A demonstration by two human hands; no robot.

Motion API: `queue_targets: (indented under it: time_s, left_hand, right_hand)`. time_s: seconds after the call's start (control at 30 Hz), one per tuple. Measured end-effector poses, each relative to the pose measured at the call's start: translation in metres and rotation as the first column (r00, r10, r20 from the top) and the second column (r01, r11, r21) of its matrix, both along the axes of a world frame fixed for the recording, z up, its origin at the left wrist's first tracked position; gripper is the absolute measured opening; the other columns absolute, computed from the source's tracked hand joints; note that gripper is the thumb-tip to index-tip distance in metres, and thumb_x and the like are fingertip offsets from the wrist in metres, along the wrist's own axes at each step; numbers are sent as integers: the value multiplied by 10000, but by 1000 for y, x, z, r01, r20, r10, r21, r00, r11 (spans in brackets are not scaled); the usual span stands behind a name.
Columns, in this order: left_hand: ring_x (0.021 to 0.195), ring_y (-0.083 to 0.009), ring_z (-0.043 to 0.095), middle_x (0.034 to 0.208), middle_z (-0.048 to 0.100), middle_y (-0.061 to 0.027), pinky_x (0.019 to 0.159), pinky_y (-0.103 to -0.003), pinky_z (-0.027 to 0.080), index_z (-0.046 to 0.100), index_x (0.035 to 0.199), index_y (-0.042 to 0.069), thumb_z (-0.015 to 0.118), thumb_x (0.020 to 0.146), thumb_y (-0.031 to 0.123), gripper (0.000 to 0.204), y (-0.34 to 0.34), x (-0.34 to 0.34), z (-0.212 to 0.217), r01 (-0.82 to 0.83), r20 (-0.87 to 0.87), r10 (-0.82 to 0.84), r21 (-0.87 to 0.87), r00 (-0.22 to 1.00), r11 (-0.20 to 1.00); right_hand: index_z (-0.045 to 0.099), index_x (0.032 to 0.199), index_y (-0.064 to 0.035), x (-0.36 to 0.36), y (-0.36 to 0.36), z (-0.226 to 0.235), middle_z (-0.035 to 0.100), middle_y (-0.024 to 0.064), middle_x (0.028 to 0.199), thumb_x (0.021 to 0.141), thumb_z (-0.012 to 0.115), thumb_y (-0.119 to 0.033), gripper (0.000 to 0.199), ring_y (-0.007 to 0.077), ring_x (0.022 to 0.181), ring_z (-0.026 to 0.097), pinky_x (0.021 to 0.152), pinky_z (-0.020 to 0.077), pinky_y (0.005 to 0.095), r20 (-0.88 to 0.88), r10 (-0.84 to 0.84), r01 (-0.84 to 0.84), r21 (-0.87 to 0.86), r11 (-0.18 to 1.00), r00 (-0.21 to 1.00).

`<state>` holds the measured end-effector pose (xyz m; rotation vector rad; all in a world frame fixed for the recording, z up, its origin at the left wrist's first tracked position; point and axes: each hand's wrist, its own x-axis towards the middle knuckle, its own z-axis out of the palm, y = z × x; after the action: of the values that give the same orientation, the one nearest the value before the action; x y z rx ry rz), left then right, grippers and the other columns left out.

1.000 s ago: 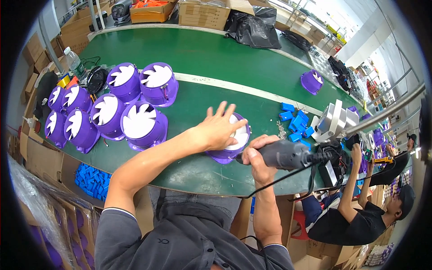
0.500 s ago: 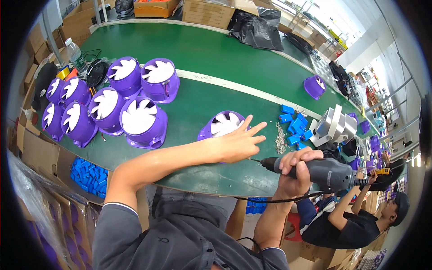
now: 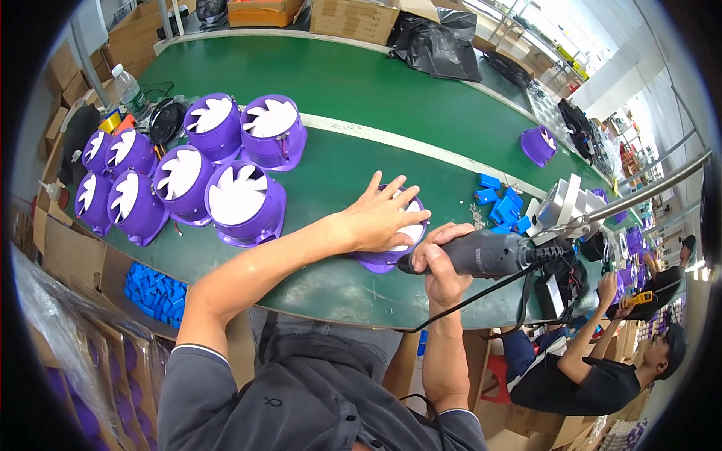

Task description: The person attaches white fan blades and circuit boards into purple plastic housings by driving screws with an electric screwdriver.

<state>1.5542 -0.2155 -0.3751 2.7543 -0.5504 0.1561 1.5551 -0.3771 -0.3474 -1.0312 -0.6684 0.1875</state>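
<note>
My left hand (image 3: 377, 216) lies with spread fingers over the top of a purple fan housing (image 3: 381, 261) with white blades. My right hand (image 3: 442, 264) is wrapped round a dark grey electric screwdriver (image 3: 487, 254) with a black cable. The tool lies level, its nose against or just beside the right side of that housing; its bit is hidden. Further right are a heap of blue box-shaped parts (image 3: 508, 207) and a small pile of screws (image 3: 477, 217).
Several finished-looking purple fans (image 3: 244, 203) stand grouped on the left of the green table (image 3: 338, 75). One more purple fan (image 3: 538, 146) sits far right. A silver metal device (image 3: 562, 213) is beyond the blue parts. A co-worker (image 3: 587, 376) sits at the right.
My right hand has brought the screwdriver left, up to the fan housing. My left hand has shifted from in front of the fan to resting over its top.
</note>
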Motion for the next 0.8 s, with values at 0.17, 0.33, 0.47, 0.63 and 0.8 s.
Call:
queue_targets:
  time_s: [0.17,0.33,0.47,0.63,0.8]
  left_hand:
    - [1317,-415,192,1402,277,-189,1037,-613,144,409,1322,222,590,813,368,559,-1,0,-2,3,-3,-3,-21,1000,1000]
    - [1315,-415,194,1398,282,-190,1033,-618,146,413,1318,222,598,806,375,566,0,0,-4,2,-5,-2,-37,1000,999]
    - [1309,-424,202,1391,288,-195,1028,-620,159,412,1317,220,600,803,375,569,0,1,-4,6,10,-6,-38,1000,999]
    - [1286,-447,234,1367,313,-221,1005,-652,160,432,1297,206,600,802,342,540,-1,2,-6,17,63,-14,-52,998,998]
    - [1288,-448,235,1378,289,-244,1021,-617,178,342,1349,161,560,828,298,582,6,3,-5,71,83,-73,27,994,997]
  right_hand:
    - [424,897,-19,-4,2,5,471,114,696,734,555,-17,209,153,470,467,472,438,293,3,-88,88,-59,994,996]
    - [422,895,-20,-2,3,5,470,114,696,736,548,-16,203,156,471,471,472,439,292,15,-83,84,-45,995,996]
    - [425,883,-19,0,3,4,470,106,693,742,544,-16,184,151,474,470,473,436,288,-3,-95,94,-83,992,995]
    - [432,840,-14,7,7,7,470,85,651,752,546,-5,144,146,475,472,469,431,282,-40,-38,28,-221,975,998]
    - [429,813,-23,9,10,10,475,79,612,757,579,5,163,145,471,474,445,411,273,46,124,-107,-276,955,991]
